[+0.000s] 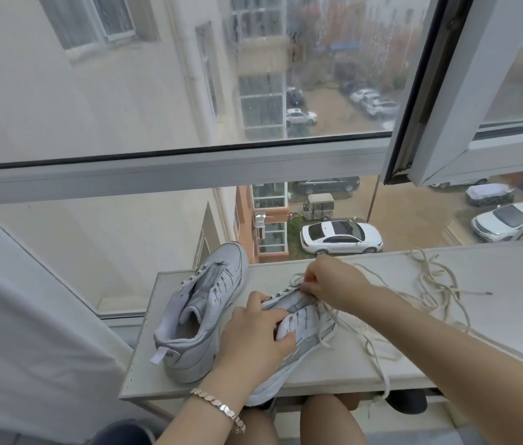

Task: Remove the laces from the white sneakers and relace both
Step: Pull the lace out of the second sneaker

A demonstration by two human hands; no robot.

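One white sneaker is held on the board by the left hand, fingers closed around its opening. Its lace is pinched at the eyelets by the right hand. The other sneaker stands at 9 o'clock, unlaced. A loose lace lies at 3 o'clock.

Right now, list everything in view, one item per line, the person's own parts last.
white sneakers: two; unlaced one upright at left of shelf, other under both hands.
shoelaces: off-white, loose tangle on shelf at right, one running to the held sneaker.
shelf board: one, pale, below window.
window: white frame, sash open at right.
cars: several, outside below.
bracelet: one, silver, left wrist.
left hand: gripping sneaker.
right hand: fingers pinching lace at eyelets.
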